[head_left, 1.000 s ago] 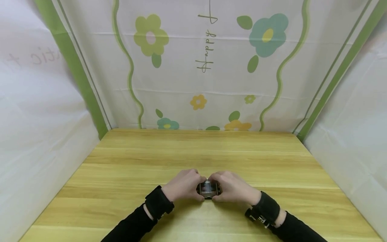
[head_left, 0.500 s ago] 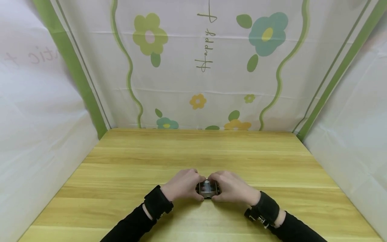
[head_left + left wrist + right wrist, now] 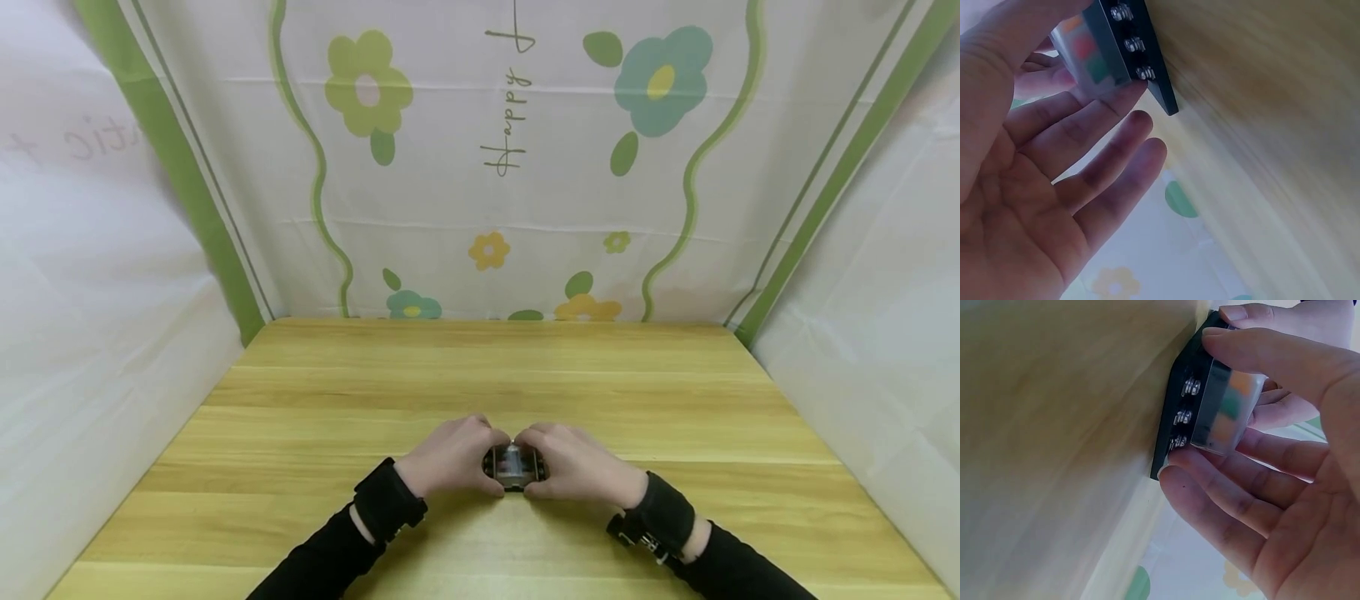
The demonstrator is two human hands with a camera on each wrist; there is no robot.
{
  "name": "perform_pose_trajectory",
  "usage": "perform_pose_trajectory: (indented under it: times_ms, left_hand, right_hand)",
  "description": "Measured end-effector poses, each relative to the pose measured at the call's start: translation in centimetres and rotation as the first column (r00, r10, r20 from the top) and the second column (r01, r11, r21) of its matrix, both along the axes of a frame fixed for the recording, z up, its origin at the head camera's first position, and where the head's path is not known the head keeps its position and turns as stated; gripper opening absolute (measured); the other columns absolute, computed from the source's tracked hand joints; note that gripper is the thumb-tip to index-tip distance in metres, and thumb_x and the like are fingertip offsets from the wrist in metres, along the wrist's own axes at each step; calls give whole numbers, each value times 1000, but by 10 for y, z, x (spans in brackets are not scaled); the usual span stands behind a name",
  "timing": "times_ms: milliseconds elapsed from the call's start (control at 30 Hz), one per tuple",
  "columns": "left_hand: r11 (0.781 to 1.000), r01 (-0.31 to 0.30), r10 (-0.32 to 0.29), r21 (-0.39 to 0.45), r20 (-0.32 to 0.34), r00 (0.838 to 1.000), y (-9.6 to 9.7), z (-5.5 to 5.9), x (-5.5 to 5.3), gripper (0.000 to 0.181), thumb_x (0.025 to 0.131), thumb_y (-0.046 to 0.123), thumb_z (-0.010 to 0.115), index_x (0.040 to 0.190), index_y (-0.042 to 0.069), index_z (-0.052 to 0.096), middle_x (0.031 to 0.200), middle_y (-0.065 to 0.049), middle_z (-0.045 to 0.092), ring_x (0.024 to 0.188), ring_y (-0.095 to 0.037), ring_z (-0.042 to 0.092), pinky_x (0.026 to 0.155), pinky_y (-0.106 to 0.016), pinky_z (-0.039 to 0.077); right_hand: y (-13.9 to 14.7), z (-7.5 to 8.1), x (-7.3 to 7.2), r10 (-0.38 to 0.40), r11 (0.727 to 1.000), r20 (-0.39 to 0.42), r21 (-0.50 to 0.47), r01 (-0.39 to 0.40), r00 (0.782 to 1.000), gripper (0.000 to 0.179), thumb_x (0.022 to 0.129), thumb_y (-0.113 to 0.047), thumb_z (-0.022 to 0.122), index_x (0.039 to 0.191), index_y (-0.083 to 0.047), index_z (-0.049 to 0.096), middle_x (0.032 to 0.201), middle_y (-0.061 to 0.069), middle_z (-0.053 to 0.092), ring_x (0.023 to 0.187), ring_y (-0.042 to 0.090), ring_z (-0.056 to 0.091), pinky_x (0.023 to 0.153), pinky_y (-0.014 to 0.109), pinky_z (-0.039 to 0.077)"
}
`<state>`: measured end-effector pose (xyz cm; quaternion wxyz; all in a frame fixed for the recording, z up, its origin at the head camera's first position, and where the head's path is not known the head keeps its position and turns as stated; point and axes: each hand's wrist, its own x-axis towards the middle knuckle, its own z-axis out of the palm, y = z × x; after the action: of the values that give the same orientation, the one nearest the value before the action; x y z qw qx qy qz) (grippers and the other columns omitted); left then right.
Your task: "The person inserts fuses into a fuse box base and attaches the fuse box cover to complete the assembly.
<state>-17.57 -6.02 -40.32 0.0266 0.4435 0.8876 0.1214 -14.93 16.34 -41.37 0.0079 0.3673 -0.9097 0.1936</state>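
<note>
A small device with a clear plastic cover and a flat black base [image 3: 513, 468] lies between both hands in the head view. Metal screw terminals [image 3: 1134, 44] line the base's side in the left wrist view. Coloured parts, orange and green among them, show blurred through the cover [image 3: 1230, 406]. My left hand [image 3: 456, 457] grips its left end between thumb and fingers, the lower fingers spread free. My right hand [image 3: 581, 462] grips the right end, thumb at one edge and fingertips at the other. The base is at the tabletop; whether it touches, I cannot tell.
A wood-grain table [image 3: 480, 375] spreads around the hands. White cloth with printed flowers [image 3: 487, 192] hangs behind its far edge. Plain white cloth panels [image 3: 112, 250] stand along the left and right sides. Black straps with small cameras [image 3: 390, 500] are on both wrists.
Both hands keep the same grip on the device. The head view has shifted very slightly; nothing else visibly moves.
</note>
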Motion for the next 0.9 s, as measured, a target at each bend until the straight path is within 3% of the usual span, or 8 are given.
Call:
perform_pose_trajectory:
  times_ms: [167, 367, 500, 600, 733, 900]
  left_hand:
    - [1000, 1, -1, -4, -8, 1000, -1, -1, -1, 49, 70, 43, 88, 107, 17, 70, 92, 8, 63, 82, -6, 52, 66, -22, 45]
    - [1000, -24, 24, -13, 8, 1000, -4, -3, 0, 65, 69, 47, 87, 119, 13, 67, 106, 2, 64, 92, -10, 54, 73, -24, 47]
    - [998, -60, 61, -13, 46, 997, -9, -4, 2, 86, 70, 60, 81, 135, 9, 57, 124, -5, 60, 111, -18, 55, 86, -32, 49]
    - [996, -84, 84, -3, 88, 993, -14, -2, 3, 95, 74, 69, 72, 144, 8, 49, 136, -9, 54, 123, -24, 51, 94, -39, 46]
    - [993, -108, 103, 36, 119, 988, -22, 3, 4, 87, 85, 69, 59, 146, 8, 46, 142, -11, 50, 127, -27, 48, 97, -44, 44]
    - [983, -152, 146, 108, 59, 988, -34, 4, 4, 68, 98, 57, 49, 140, 4, 52, 140, -13, 50, 126, -27, 49, 98, -44, 43]
  right_hand:
    - [0, 1, 0, 5, 1000, -14, -4, -5, 1000, 54, 71, -31, 86, 115, -7, 66, 100, -1, 64, 81, 6, 57, 67, 25, 48]
    - [-1, 3, 1, -3, 1000, -20, -2, 3, 1000, 61, 73, -45, 85, 117, -7, 66, 101, -2, 64, 81, 7, 57, 66, 24, 48]
    - [2, 4, 2, -34, 999, -23, -8, 34, 999, 66, 81, -60, 72, 119, -6, 66, 105, 1, 65, 83, 11, 60, 67, 26, 49]
    - [6, 6, 2, -75, 997, -28, -35, 74, 997, 65, 90, -60, 60, 120, -4, 66, 110, 5, 66, 90, 18, 64, 74, 32, 52]
    - [17, 7, 3, -151, 985, -43, -86, 147, 988, 54, 98, -50, 55, 118, -2, 66, 112, 9, 66, 96, 24, 65, 79, 39, 52]
    - [32, 6, 4, -232, 969, -122, -117, 218, 965, 38, 96, -36, 64, 112, -2, 68, 109, 9, 67, 89, 22, 66, 73, 35, 53]
